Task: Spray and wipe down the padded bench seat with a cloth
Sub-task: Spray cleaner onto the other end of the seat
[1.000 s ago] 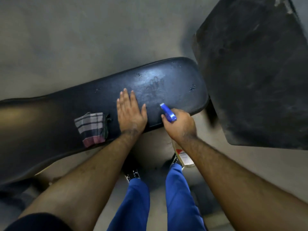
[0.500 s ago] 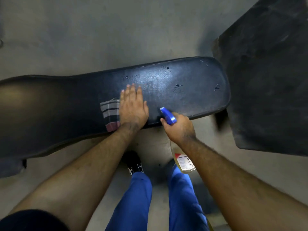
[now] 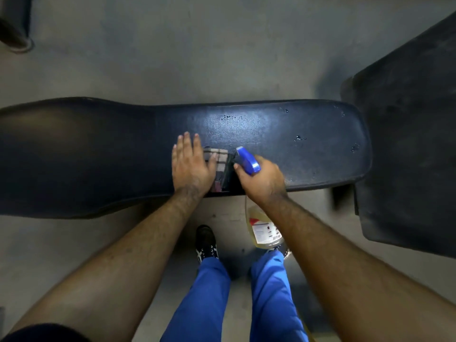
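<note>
We see the padded bench seat (image 3: 283, 144) running from 9 to 3 o'clock across the view, its 3 o'clock half wet and beaded with droplets. The left hand (image 3: 190, 164) lies flat, fingers straight, on the near edge, overlapping the checked cloth (image 3: 218, 160) just at its 3 o'clock side. The right hand (image 3: 261, 180) grips the blue-headed spray bottle (image 3: 248, 162), whose clear body hangs below the bench edge toward 6 o'clock, above blue trousers (image 3: 269, 292).

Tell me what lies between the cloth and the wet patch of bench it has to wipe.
Nothing visible does. The cloth lies on the bench seat under the left hand; the wet sheen begins just beyond it. The right hand, holding the spray bottle, sits beside it.
</note>
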Available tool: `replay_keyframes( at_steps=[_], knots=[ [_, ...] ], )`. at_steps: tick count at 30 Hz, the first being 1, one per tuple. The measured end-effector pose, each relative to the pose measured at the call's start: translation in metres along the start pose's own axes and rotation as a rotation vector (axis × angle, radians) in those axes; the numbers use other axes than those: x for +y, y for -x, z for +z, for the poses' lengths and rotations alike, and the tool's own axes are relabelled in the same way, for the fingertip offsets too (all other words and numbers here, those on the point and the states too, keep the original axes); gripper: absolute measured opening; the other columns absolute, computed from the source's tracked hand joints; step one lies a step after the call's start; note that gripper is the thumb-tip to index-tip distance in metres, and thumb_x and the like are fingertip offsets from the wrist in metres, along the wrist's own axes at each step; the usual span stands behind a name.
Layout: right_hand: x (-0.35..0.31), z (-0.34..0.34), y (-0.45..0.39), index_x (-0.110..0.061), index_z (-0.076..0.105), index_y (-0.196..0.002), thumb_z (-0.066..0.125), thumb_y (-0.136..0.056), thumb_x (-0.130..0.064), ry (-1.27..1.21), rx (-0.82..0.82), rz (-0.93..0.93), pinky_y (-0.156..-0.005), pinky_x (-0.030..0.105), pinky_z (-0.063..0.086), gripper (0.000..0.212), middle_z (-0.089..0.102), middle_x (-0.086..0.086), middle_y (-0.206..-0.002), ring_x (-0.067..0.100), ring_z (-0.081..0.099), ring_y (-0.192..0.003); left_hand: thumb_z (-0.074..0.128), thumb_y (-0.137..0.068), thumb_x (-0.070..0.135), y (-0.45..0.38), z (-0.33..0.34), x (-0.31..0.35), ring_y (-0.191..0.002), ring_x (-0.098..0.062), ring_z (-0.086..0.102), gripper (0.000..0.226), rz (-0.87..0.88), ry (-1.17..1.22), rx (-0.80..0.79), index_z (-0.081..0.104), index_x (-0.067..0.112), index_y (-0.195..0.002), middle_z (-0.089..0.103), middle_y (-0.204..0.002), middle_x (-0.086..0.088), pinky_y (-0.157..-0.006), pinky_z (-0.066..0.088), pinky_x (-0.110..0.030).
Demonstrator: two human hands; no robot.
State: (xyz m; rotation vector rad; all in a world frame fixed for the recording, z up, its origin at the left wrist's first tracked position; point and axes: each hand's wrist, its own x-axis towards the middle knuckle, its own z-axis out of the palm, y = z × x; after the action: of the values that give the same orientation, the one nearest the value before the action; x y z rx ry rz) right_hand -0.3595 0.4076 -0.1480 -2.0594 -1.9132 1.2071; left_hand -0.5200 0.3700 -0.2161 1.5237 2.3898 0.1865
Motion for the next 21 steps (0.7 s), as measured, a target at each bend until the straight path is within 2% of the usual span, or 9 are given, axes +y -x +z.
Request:
replay_keyframes(
  at_steps=[3, 6, 8, 10, 14, 17, 19, 21],
  knots=[
    [-0.013, 0.005, -0.011, -0.014, 0.068, -0.094, 0.062, -0.088, -0.049, 0.066, 0.007, 0.032, -0.078, 0.039, 0.056, 0.036, 0.071, 0.013, -0.094, 0.037, 0.066, -0.091, 0.021, -0.095, 0.061, 0.002, 0.007, -0.014, -0.151, -0.031, 0.007, 0.082, 0.022, -0.024, -0.050, 0.021, 0.005, -0.154, 0.011, -0.163, -0.017, -0.123, 0.006, -0.042],
    [-0.015, 0.007, -0.014, -0.015, 0.068, -0.094, 0.061, -0.089, -0.051, 0.106, 0.010, 0.048, -0.078, 0.038, 0.054, 0.038, 0.071, 0.014, -0.095, 0.038, 0.066, -0.093, 0.014, -0.094, 0.062, 0.003, 0.010, -0.013, -0.151, -0.030, 0.003, 0.083, 0.019, -0.015, -0.062, 0.017, 0.006, -0.155, 0.007, -0.164, -0.016, -0.123, 0.002, -0.042],
    [-0.017, 0.005, -0.011, -0.017, 0.066, -0.096, 0.062, -0.088, -0.055, 0.105, 0.014, 0.026, -0.078, 0.036, 0.051, 0.038, 0.071, 0.013, -0.097, 0.037, 0.066, -0.094, 0.018, -0.095, 0.062, 0.004, 0.005, -0.014, -0.152, -0.029, 0.000, 0.081, 0.016, 0.001, -0.096, 0.014, 0.007, -0.155, 0.004, -0.164, -0.015, -0.123, 0.000, -0.041],
    [-0.023, 0.002, -0.006, -0.021, 0.064, -0.094, 0.064, -0.087, -0.053, 0.083, 0.004, -0.001, -0.075, 0.034, 0.050, 0.033, 0.071, 0.009, -0.094, 0.035, 0.066, -0.092, 0.030, -0.098, 0.058, 0.001, -0.005, -0.019, -0.152, -0.027, 0.001, 0.077, 0.039, 0.067, -0.142, 0.016, 0.007, -0.155, 0.005, -0.164, -0.014, -0.123, 0.002, -0.039],
    [-0.058, -0.009, -0.003, -0.022, 0.056, -0.080, 0.063, -0.086, -0.045, 0.067, 0.025, -0.063, -0.068, 0.030, 0.044, 0.025, 0.064, 0.002, -0.079, 0.032, 0.064, -0.082, 0.053, -0.094, 0.044, -0.003, -0.040, -0.044, -0.146, -0.027, 0.027, 0.069, 0.077, 0.151, -0.107, 0.033, 0.008, -0.150, 0.034, -0.156, -0.014, -0.121, 0.020, -0.037],
    [-0.102, -0.014, -0.002, -0.019, 0.051, -0.070, 0.062, -0.086, -0.043, 0.036, 0.040, -0.100, -0.065, 0.030, 0.041, 0.031, 0.059, -0.003, -0.068, 0.029, 0.061, -0.075, 0.056, -0.093, 0.040, -0.010, -0.072, -0.072, -0.144, -0.028, 0.031, 0.068, 0.035, 0.116, -0.090, 0.035, 0.007, -0.149, 0.039, -0.153, -0.014, -0.118, 0.024, -0.038],
    [-0.135, -0.012, -0.003, -0.021, 0.048, -0.066, 0.059, -0.082, -0.044, -0.014, 0.042, -0.135, -0.063, 0.032, 0.047, 0.030, 0.059, -0.001, -0.064, 0.026, 0.065, -0.071, 0.057, -0.093, 0.040, -0.015, -0.091, -0.090, -0.145, -0.028, 0.029, 0.070, 0.012, 0.095, -0.091, 0.033, 0.007, -0.150, 0.037, -0.154, -0.014, -0.118, 0.023, -0.038],
    [-0.167, -0.010, -0.004, -0.022, 0.050, -0.067, 0.057, -0.075, -0.048, -0.089, 0.039, -0.174, -0.066, 0.039, 0.057, 0.029, 0.062, 0.002, -0.065, 0.026, 0.070, -0.068, 0.056, -0.093, 0.043, -0.021, -0.103, -0.107, -0.146, -0.028, 0.027, 0.073, -0.015, 0.069, -0.115, 0.030, 0.008, -0.151, 0.034, -0.156, -0.014, -0.119, 0.023, -0.038]
  ],
)
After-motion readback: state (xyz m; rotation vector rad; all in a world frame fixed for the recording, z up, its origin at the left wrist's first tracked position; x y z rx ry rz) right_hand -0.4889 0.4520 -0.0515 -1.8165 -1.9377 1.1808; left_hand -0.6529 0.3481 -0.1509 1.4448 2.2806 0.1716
